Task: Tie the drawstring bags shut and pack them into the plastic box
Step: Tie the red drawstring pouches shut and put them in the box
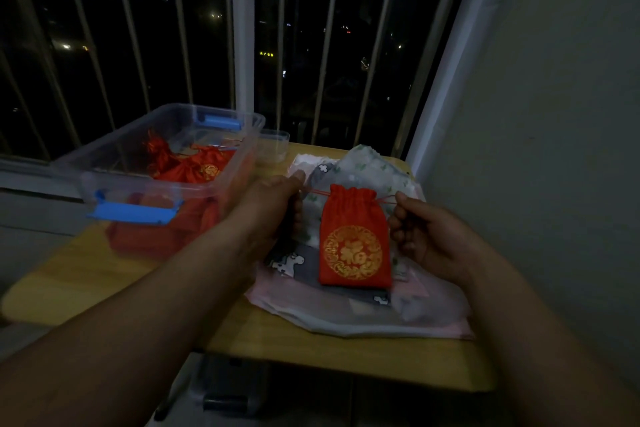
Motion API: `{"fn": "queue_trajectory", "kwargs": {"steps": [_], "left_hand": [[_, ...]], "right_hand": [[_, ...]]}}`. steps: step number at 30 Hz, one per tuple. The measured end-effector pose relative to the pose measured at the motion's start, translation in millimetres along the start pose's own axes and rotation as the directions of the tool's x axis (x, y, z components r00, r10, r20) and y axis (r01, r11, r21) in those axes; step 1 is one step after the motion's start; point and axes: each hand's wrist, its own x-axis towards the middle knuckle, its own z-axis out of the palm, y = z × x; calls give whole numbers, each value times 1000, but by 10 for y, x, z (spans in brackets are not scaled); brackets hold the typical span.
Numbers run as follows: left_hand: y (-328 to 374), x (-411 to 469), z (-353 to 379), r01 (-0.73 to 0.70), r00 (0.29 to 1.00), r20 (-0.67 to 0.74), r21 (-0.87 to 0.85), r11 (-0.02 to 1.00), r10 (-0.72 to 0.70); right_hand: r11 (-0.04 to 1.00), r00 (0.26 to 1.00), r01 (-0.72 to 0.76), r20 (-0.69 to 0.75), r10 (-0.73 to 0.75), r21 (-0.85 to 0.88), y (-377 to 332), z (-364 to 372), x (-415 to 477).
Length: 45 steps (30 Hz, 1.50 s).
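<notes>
A red drawstring bag (353, 239) with a round gold emblem sits right of centre on the table, between the two hands. It lies over a pile of pale printed cloth pouches (363, 166), with its mouth pointing to the far side. The mouth is gathered into pleats but not fully closed. A thin red cord comes out at each side of the mouth.

The left hand (273, 204) pinches the left cord (317, 191) between thumb and forefinger, with the other fingers curled under. The right hand (426, 239) pinches the right cord (386, 199) at its thumb tip, and the rest of its fingers are folded into the palm. Both cords run out sideways from the bag to the hands.

To the left and farther away stands the clear plastic box (114, 191), open at the top. It has a blue latch (133, 211) on its near end and another (221, 122) on its far end. Several red bags (194, 166) lie inside it, one showing a gold emblem.

Everything rests on a light wooden table (69, 274). Behind the table are pale window bars (242, 45) with scattered lights in the dark beyond them. A plain wall (554, 80) rises on the right.
</notes>
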Motion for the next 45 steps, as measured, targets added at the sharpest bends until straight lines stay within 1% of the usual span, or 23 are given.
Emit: {"fn": "queue_trajectory", "kwargs": {"steps": [3, 7, 10, 13, 15, 18, 20, 22, 24, 25, 26, 27, 28, 29, 30, 32, 35, 37, 38, 39, 41, 43, 45], "left_hand": [[6, 12, 6, 24, 998, -58, -38, 999, -26], [-17, 74, -13, 4, 990, -142, -90, 996, -17], [-12, 84, 30, -14, 988, -153, -256, 967, -26], [19, 68, 82, 9, 992, -106, -431, 902, -61], [41, 51, 97, 32, 994, -70, -517, 856, -80], [55, 40, 114, 51, 995, -37, -634, 772, -96], [48, 47, 151, 58, 993, -37, -682, 729, -114], [32, 47, 174, 54, 991, -55, -680, 731, -124], [28, 52, 174, 8, 995, -78, -596, 803, -68], [28, 54, 171, -67, 995, -97, -464, 884, 24], [29, 50, 168, -173, 983, -101, -247, 953, 153], [27, 45, 156, -286, 955, -74, 12, 958, 286], [30, 30, 154, -381, 918, -20, 234, 895, 396], [34, 3, 154, -458, 880, 69, 380, 804, 469], [28, -28, 169, -526, 845, 189, 463, 714, 500], [-36, -66, 199, -604, 797, 414, 575, 552, 440], [-206, -8, 233, -631, 775, 536, 669, 393, 334], [-249, 17, 243, -669, 742, 582, 673, 314, 334], [-233, 3, 252, -674, 738, 583, 662, 329, 340], [-194, -35, 264, -664, 748, 566, 644, 380, 347], [-132, -73, 273, -619, 785, 502, 601, 506, 364], [-98, -76, 275, -559, 826, 434, 552, 620, 359], [-84, -36, 271, -487, 868, 358, 477, 731, 344]], "right_hand": [[1000, 998, -24, 61, 23, 19, 14, -34, -16], [994, 999, -15, 48, 10, 111, 25, -69, 34], [983, 999, -10, 32, 5, 185, 42, -96, 49], [968, 1000, 21, -18, -17, 250, 45, -85, 66], [940, 997, 75, -59, -59, 333, 28, -56, 82], [847, 991, 127, -33, -129, 517, 2, -2, 91], [777, 987, 125, 1, -160, 617, -12, 34, 103], [770, 991, 86, 28, -134, 632, -2, 108, 113], [847, 997, 64, -5, -72, 528, 35, 179, 116], [895, 997, 72, -41, -60, 441, 46, 207, 112], [933, 995, 90, -71, -70, 348, 44, 238, 94], [958, 992, 115, -87, -95, 263, 24, 276, 65], [971, 988, 145, -88, -130, 188, -13, 310, 27], [977, 982, 178, -79, -170, 115, -56, 340, -13], [976, 975, 217, -65, -214, 35, -105, 366, -50], [937, 946, 311, -43, -322, -161, -174, 422, -113], [764, 881, 414, 8, -472, -495, -212, 546, -185], [658, 851, 439, 49, -522, -611, -208, 648, -214], [630, 838, 453, 60, -542, -631, -200, 687, -218], [619, 828, 460, 55, -559, -636, -191, 711, -215], [679, 829, 445, -20, -559, -584, -184, 705, -190], [750, 869, 376, -73, -489, -545, -152, 664, -166], [703, 910, 310, -13, -414, -641, -49, 635, -135]]}}
